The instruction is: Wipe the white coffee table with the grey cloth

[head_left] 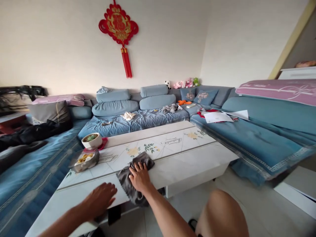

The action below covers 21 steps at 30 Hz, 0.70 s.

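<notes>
My right hand [140,177] presses down on a crumpled grey cloth [129,179], which lies across the near part of a white marble-look coffee table [172,161] printed with flowers. The cloth hangs over the table's front edge. My left hand [100,200] rests open with spread fingers near that edge, left of the cloth and touching nothing else. Farther left on the table stand a white bowl of green food [91,140] on a red mat and a clear bag of yellow snacks [85,161].
A blue L-shaped sofa [256,148] surrounds the table, holding cushions, clothes, papers and several plush toys [185,83]. My bare knee [219,214] rises at the lower right. A red Chinese knot [119,29] hangs on the wall.
</notes>
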Motion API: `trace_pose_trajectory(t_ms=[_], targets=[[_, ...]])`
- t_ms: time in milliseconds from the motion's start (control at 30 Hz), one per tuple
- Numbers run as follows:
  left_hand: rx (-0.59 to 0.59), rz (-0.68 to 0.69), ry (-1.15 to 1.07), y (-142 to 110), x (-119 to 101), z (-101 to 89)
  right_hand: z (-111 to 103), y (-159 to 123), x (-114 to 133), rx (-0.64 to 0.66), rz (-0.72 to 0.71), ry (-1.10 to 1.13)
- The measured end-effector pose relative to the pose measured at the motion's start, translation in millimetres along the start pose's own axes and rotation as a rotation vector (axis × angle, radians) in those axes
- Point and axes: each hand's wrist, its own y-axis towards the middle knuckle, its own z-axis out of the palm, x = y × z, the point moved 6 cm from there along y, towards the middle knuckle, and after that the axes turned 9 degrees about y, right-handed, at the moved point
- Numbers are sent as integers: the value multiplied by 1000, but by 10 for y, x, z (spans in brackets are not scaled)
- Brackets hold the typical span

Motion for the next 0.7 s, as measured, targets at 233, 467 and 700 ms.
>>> trace_pose_trajectory(t_ms=[233, 467, 700], targets=[[156, -95, 39, 136, 815, -838, -1287, -505, -1327, -196, 311, -84], [16, -76, -328, 1172, 286, -726, -1217, -372, -976, -226, 482, -73], [16, -180, -379, 1722, -856, 642, -1494, -395, -682, 13, 152, 129]])
